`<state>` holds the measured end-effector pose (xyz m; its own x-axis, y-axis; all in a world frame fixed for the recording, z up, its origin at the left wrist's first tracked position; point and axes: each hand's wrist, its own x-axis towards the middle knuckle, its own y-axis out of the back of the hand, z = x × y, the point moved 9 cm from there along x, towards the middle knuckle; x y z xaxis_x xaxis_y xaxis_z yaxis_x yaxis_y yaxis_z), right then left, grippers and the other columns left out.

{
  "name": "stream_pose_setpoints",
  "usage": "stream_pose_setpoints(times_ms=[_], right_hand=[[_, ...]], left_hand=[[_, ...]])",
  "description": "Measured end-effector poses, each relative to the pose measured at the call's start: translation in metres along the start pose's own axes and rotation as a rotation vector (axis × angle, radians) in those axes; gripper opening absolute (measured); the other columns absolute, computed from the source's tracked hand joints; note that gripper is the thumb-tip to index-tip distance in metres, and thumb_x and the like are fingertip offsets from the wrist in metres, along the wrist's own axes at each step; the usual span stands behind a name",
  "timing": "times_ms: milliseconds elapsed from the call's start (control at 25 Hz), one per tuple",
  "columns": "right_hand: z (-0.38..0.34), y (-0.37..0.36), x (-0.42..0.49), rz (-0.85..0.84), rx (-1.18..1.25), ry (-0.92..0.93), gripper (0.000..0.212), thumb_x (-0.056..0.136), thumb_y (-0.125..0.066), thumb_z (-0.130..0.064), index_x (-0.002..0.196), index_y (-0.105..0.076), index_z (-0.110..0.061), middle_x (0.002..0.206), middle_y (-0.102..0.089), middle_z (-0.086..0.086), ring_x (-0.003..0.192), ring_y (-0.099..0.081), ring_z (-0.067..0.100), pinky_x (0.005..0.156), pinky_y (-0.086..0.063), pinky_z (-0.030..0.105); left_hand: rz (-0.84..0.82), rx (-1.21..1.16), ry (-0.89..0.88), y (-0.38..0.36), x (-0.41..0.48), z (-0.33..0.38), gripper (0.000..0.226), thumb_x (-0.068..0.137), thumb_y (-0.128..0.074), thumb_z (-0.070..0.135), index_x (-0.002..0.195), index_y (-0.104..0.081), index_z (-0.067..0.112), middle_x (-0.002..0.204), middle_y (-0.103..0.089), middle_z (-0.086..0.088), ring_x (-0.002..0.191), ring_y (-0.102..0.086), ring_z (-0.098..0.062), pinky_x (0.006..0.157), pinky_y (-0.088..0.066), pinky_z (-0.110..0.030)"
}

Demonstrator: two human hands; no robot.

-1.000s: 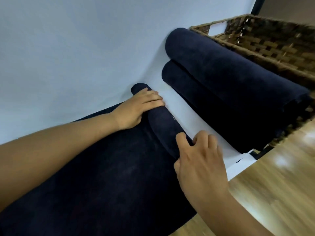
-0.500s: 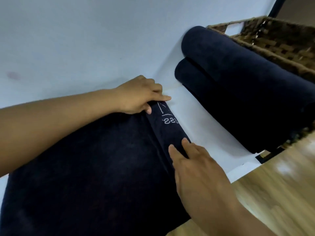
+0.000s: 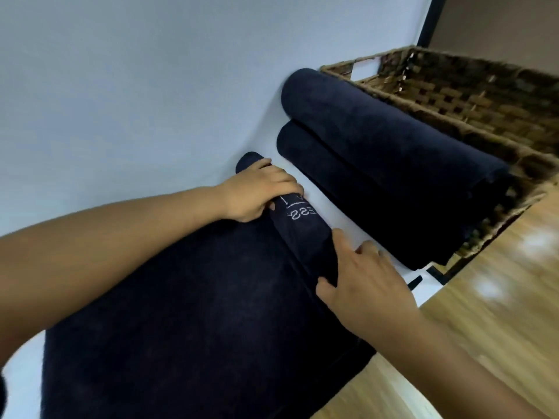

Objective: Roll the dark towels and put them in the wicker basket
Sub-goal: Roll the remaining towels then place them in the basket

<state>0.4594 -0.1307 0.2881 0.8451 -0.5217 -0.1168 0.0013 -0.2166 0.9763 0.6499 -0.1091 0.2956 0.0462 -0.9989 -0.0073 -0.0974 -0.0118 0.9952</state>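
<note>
Left hand (image 3: 257, 192) grips the half-rolled dark towel (image 3: 196, 313) on the white tabletop (image 3: 121, 86); right hand (image 3: 363, 285) presses it, fingers (image 3: 341, 246) straight. Rolled towels (image 3: 378, 164) at two o'clock, just beside the wicker basket (image 3: 453, 95); wood floor (image 3: 499, 297) at four.

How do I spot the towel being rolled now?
Find the wicker basket at right. Two finished rolls lie beside it; nearer lies a third dark towel. Only it is partly rolled, with white stitching, under the left hand and right hand.

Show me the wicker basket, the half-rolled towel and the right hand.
wicker basket (image 3: 472, 95): head view, woven inside wall.
half-rolled towel (image 3: 307, 237): head view, rolled part, near its middle.
right hand (image 3: 367, 282): head view, back of the hand.
</note>
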Motion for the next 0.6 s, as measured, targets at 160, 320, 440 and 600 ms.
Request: stream_pose_setpoints(times_ms=[160, 320, 440, 600], right_hand=[[-0.022, -0.001, -0.015, 0.273, -0.22, 0.019, 0.086, 0.065, -0.083, -0.033, 0.138, -0.048, -0.004, 0.098, -0.054, 0.03, 0.083, -0.053, 0.043, 0.065, -0.045, 0.048], [-0.064, -0.02, -0.043, 0.357, -0.14, 0.158, 0.088, 0.077, -0.068, -0.049, 0.143, -0.041, 0.004, 0.144, -0.035, 0.041, 0.128, -0.037, 0.06, 0.102, -0.026, 0.073], [-0.095, -0.035, -0.063, 0.294, -0.073, 0.27, 0.087, 0.069, -0.078, -0.045, 0.134, -0.051, 0.007, 0.145, -0.036, 0.039, 0.134, -0.032, 0.059, 0.11, -0.018, 0.068], [-0.089, -0.002, -0.059, 0.318, 0.055, 0.34, 0.059, 0.054, -0.091, -0.03, 0.105, -0.072, -0.006, 0.107, -0.071, 0.015, 0.1, -0.067, 0.039, 0.081, -0.058, 0.046]], left_hand=[[0.289, -0.059, 0.114, -0.011, -0.039, -0.001, 0.073, 0.076, -0.044, -0.009, 0.144, -0.042, 0.018, 0.148, -0.044, -0.006, 0.143, -0.033, -0.029, 0.118, -0.018, -0.057], [0.337, -0.143, 0.158, -0.016, -0.097, -0.006, 0.07, 0.087, -0.057, 0.001, 0.15, -0.032, 0.018, 0.157, -0.032, -0.008, 0.149, -0.022, -0.028, 0.118, -0.023, -0.056], [0.398, -0.068, 0.156, -0.005, -0.126, -0.01, 0.06, 0.093, -0.054, 0.023, 0.149, -0.034, 0.016, 0.144, -0.047, -0.009, 0.134, -0.044, -0.027, 0.11, -0.036, -0.049], [0.291, 0.07, 0.036, 0.021, -0.097, -0.02, 0.07, 0.076, -0.077, 0.029, 0.139, -0.046, 0.029, 0.107, -0.057, -0.004, 0.096, -0.048, -0.023, 0.093, -0.038, -0.042]])
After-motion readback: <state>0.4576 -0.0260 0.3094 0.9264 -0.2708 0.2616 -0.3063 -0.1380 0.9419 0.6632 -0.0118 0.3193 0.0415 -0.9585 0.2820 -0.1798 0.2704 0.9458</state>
